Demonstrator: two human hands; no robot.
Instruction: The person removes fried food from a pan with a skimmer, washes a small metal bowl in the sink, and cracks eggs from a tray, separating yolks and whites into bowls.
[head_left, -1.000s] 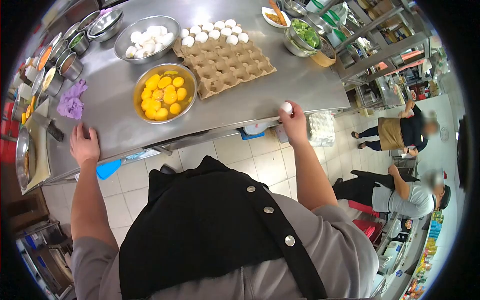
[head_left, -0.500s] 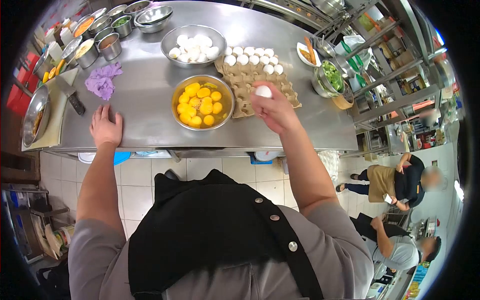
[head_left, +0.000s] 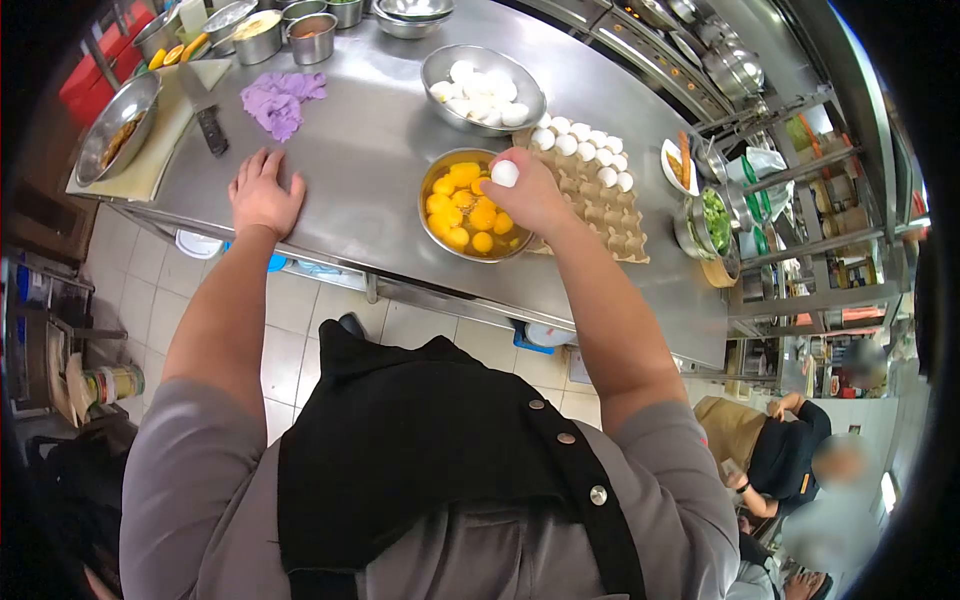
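Observation:
My right hand (head_left: 538, 195) grips a white egg (head_left: 505, 174) at the right rim of a steel bowl (head_left: 424, 212). Inside that bowl lie several raw yolks (head_left: 482, 216) in clear egg white. My left hand (head_left: 267, 195) rests on the steel counter with fingers stretched out, holding nothing. To the right of the bowl is a cardboard egg tray (head_left: 606, 217), partly behind my right hand, with several white eggs (head_left: 585, 142) in its far rows. A second steel bowl (head_left: 437, 68) behind holds white eggs or eggshells; I cannot tell which.
A purple cloth (head_left: 280, 103) and a knife (head_left: 205, 112) lie beyond my left hand. At far left a steel bowl (head_left: 97, 140) sits on a cutting board (head_left: 165, 160). Steel containers (head_left: 311, 40) line the back. Greens (head_left: 715, 220) fill a bowl at right. Two people stand at lower right.
My right hand has carried the egg left from over the tray to the yolk bowl's rim. The view has turned, so the counter appears tilted; my left hand stays on the counter.

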